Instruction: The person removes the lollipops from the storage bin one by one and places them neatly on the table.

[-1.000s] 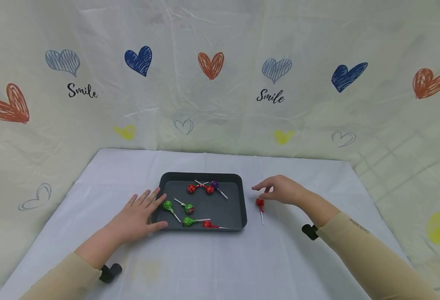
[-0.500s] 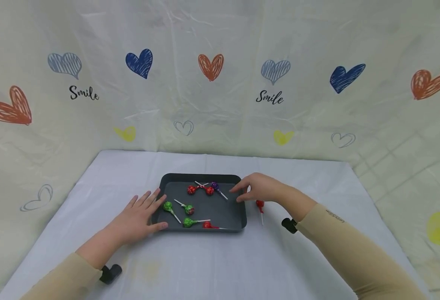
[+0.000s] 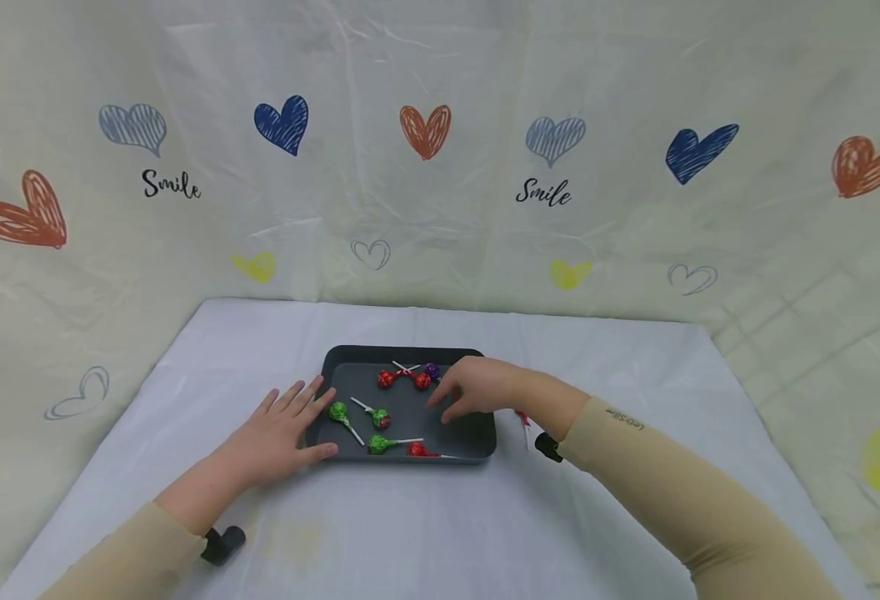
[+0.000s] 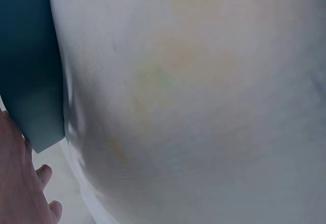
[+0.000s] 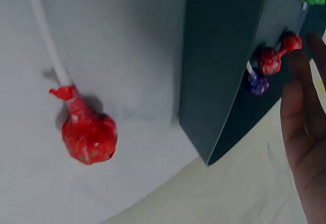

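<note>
A dark grey tray holds several wrapped lollipops. Two red ones, one of them a red lollipop, lie with crossed sticks at the back beside a purple lollipop. Green lollipops, among them a green lollipop, lie to the left, and a red lollipop lies along the front wall. My left hand rests with spread fingers at the tray's left edge. Over the tray's right half hovers my right hand, fingers loosely bent and nothing between them. It partly covers the purple lollipop's stick.
Outside the tray, on the white tablecloth, a red lollipop lies to the right, partly hidden by my right wrist in the head view. Behind the table hangs a pale sheet printed with hearts.
My right hand has moved left, from above the loose red lollipop to over the tray. The left hand stays at the tray's edge, and the lollipops lie where they were.
</note>
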